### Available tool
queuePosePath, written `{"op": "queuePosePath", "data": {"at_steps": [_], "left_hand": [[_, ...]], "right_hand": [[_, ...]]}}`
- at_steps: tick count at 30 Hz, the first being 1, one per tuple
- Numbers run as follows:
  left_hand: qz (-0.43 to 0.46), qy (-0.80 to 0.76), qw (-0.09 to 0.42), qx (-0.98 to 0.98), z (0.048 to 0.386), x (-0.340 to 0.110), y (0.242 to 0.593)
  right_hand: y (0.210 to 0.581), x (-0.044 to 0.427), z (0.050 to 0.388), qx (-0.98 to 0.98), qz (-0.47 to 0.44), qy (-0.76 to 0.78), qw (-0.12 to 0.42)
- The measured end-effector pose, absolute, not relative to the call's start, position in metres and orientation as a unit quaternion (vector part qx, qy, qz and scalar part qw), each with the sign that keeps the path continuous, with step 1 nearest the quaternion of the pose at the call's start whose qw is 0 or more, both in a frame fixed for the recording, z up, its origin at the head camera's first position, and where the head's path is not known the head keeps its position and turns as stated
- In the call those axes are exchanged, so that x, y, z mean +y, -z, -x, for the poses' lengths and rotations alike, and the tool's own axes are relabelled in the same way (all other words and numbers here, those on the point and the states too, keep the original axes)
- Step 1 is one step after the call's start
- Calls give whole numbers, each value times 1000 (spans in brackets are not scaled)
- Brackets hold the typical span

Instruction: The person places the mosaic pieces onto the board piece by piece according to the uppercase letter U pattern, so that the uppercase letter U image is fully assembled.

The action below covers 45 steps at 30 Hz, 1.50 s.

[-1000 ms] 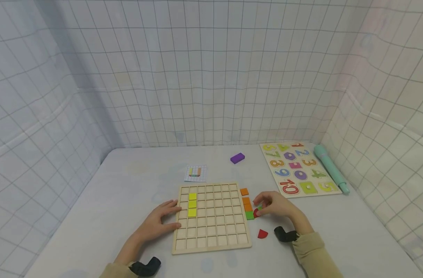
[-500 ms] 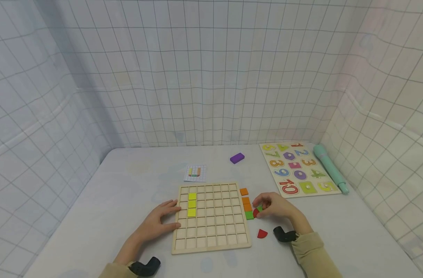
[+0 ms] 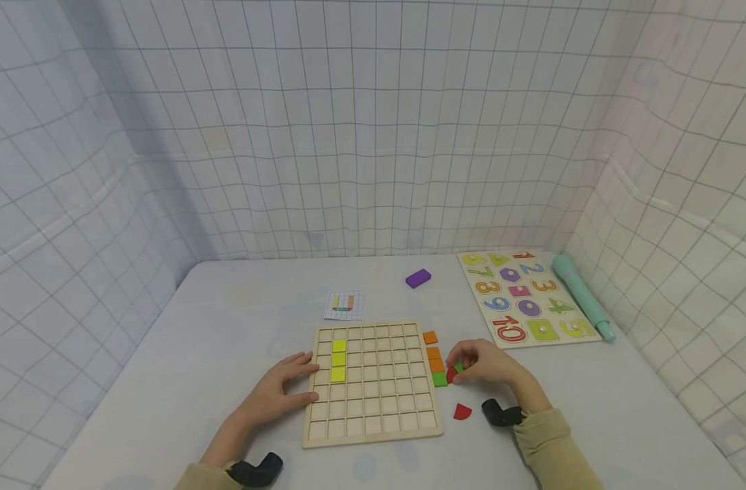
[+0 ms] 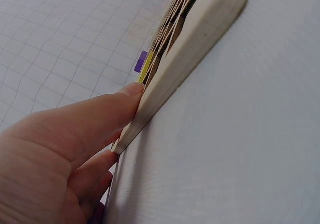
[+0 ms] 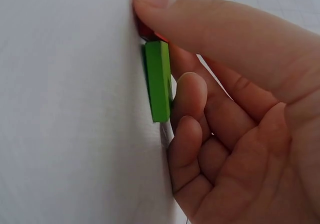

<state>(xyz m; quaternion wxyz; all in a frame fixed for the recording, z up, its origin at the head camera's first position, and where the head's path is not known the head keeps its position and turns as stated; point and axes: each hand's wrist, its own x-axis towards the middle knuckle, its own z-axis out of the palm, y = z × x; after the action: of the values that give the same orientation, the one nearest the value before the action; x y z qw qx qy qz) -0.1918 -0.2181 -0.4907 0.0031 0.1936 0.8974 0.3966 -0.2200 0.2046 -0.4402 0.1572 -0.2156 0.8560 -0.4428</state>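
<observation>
With the yellow tiles (image 3: 339, 361) unchanged at the grid board's (image 3: 371, 388) 10 o'clock, placement pauses while the left hand (image 3: 279, 390), loosely spread, gripping nothing, touches the 9 o'clock edge and the right hand (image 3: 488, 361), fingers curled, pinches a red piece (image 3: 451, 375) beside 3 o'clock.

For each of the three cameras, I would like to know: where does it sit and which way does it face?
Head: on the person's head, facing forward and down at the grid board; left hand, right hand and both sleeves show.
Left wrist: on that wrist, facing the grid board's edge; of the body, the left hand shows.
Right wrist: on that wrist, facing a red piece and a green piece; the right hand shows.
Shared: head and left wrist views both show the purple block.
</observation>
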Motion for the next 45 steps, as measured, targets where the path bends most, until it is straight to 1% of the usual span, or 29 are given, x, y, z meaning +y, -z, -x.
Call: {"op": "queuePosePath", "data": {"at_steps": [6,13,18,30,37,45], "left_hand": [[-188,-393,5,900,192,-218,492],[-190,-391,2,900,192,-219,494],[-191,-392,4,900,193,-219,494],[-195,-399,8,896,192,-218,493],[-196,-396,5,897,192,-219,493],[-203,-399,-1,894,192,-219,491]], "right_hand": [[442,205,221,860,211,438,157],[468,213,235,874,201,419,139],[473,216,240,873,195,424,141],[471,215,241,874,177,431,138],[467,212,240,872,175,432,147],[456,199,235,875,191,428,124]]}}
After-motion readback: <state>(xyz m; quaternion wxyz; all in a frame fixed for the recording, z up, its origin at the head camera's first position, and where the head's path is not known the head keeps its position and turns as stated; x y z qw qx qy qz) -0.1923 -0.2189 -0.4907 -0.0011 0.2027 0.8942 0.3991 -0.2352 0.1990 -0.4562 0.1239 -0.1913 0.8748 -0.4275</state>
